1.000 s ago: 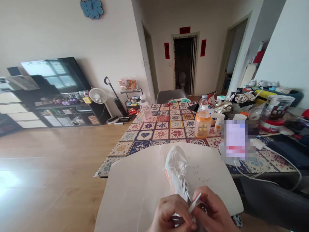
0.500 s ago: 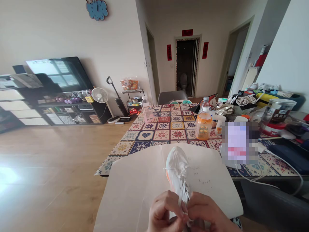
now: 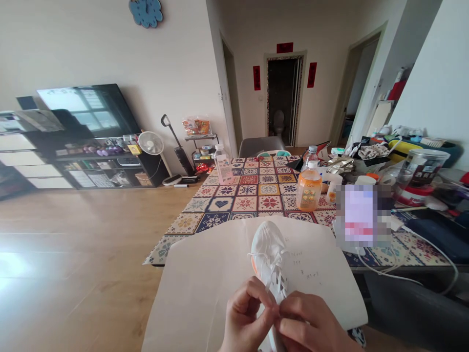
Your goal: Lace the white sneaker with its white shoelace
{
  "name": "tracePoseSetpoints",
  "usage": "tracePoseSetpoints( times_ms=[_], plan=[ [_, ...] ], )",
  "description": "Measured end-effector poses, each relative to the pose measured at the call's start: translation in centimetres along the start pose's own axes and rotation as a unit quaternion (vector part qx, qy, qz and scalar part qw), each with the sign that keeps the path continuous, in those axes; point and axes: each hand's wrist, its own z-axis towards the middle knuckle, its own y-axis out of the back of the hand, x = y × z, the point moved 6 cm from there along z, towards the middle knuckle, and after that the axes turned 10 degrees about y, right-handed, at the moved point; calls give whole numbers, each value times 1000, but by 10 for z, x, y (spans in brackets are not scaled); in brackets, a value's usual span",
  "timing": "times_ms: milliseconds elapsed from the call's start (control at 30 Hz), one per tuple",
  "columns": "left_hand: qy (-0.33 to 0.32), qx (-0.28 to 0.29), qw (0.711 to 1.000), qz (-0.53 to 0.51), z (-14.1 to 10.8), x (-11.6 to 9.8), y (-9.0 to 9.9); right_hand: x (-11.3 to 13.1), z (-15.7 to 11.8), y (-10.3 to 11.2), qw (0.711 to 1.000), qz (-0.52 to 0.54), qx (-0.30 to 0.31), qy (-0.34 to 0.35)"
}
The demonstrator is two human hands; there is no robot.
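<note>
Two hands, both mine, meet at the bottom centre. My left hand (image 3: 247,313) and right hand (image 3: 311,318) are closed in fingertip pinches on white laces (image 3: 280,281); the fingers hide exactly which bit each one grips. Beneath them is one white shoe (image 3: 264,239), toe pointing away from me, its heel end mostly covered by my hands.

The shoe rests on one large white sheet (image 3: 198,283) with a few short lines of handwriting right of the toe. A wide stretch of sheet runs left from the shoe to the edge, with wooden floor (image 3: 102,244) beyond; on the right there is less room, the sheet's edge lying near my forearm. One dark grey chair (image 3: 410,313) stands at the lower right.

Past the sheet's curved far edge is one table (image 3: 269,190) in a patterned cloth. Three bottles stand on it: pinkish (image 3: 223,166) at the left edge, orange (image 3: 309,192) right of centre, and clear (image 3: 311,154) just behind the orange. One blurred-out screen (image 3: 359,215) and a crowd of containers fill the right side.

Farther off: one fan (image 3: 151,143), one television (image 3: 90,112), one blue clock (image 3: 145,12) and three red paper strips (image 3: 285,47) around a doorway.
</note>
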Motion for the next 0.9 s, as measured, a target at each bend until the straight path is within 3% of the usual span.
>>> tracePoseSetpoints(
  times_ms=[167,433,633,733,900],
  plan=[
    [60,10,998,-17,2,5,-4,1,4,2,988,-99,-80,86],
    [187,-59,979,-49,4,-6,-8,-4,2,-4,998,-18,3,57],
    [194,-58,979,-37,3,-7,-11,-8,-1,-9,997,-33,-8,62],
    [189,-53,980,-43,2,-2,-11,-8,-2,-2,997,-36,-34,59],
    [145,-117,979,-82,10,-4,5,-19,-14,14,987,103,-107,-62]
  ],
)
